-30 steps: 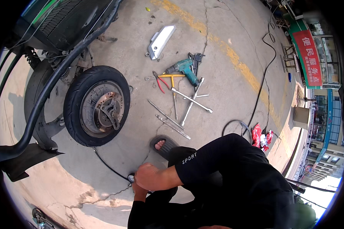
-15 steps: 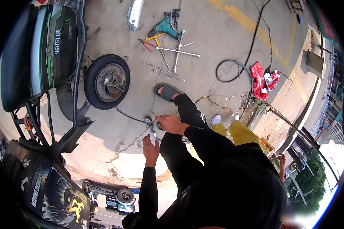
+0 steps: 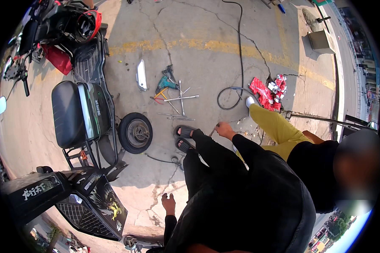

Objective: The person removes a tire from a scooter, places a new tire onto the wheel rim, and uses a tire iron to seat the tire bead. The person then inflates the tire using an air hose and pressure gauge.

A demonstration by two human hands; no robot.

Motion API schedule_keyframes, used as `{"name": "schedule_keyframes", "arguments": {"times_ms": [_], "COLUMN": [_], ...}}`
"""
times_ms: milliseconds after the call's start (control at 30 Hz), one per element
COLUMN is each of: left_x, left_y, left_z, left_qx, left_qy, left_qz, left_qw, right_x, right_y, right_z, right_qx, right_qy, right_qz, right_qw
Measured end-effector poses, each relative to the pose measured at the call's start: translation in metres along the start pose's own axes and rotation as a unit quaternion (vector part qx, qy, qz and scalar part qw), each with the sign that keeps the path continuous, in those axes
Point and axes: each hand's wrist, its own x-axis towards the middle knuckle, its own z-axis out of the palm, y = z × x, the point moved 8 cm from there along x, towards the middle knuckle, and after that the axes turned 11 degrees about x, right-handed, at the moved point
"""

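Note:
My left hand (image 3: 169,204) hangs low over the pale paving, its fingers apart and holding nothing. My right hand (image 3: 225,130) is held out beyond my right thigh with the fingers curled; whatever may be inside them is hidden. Past my left knee, a tyre inflator gauge (image 3: 175,160) lies on the ground, partly covered by my leg. From it a black hose (image 3: 158,159) runs toward the scooter wheel (image 3: 135,133), which has a black tyre and a metal hub. Neither hand touches the gauge or the wheel.
A parked scooter (image 3: 67,114) stands at the left. On the concrete lie a cordless drill (image 3: 166,84), a cross wrench (image 3: 182,98), metal bars (image 3: 176,116), a white panel (image 3: 142,76) and red wrappers (image 3: 264,92). A person in yellow trousers (image 3: 274,126) is close on my right.
My view has risen and widened, and my legs look straighter. Both hands have moved away from the gauge, the left nearer my body, the right outward. The person in yellow shows more.

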Motion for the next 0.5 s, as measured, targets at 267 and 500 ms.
{"name": "schedule_keyframes", "arguments": {"times_ms": [267, 500], "left_x": [0.06, 0.132], "left_y": [0.066, 0.209], "left_z": [-0.036, -0.068], "left_qx": [-0.086, -0.111], "left_qy": [-0.057, -0.009], "left_qz": [-0.106, -0.041], "left_qw": [0.989, 0.993], "right_x": [-0.036, 0.081], "right_y": [-0.045, -0.059], "right_z": [-0.121, -0.192], "right_qx": [0.041, 0.098], "right_qy": [0.081, 0.064], "right_qz": [-0.11, -0.098], "right_qw": [0.99, 0.988]}}
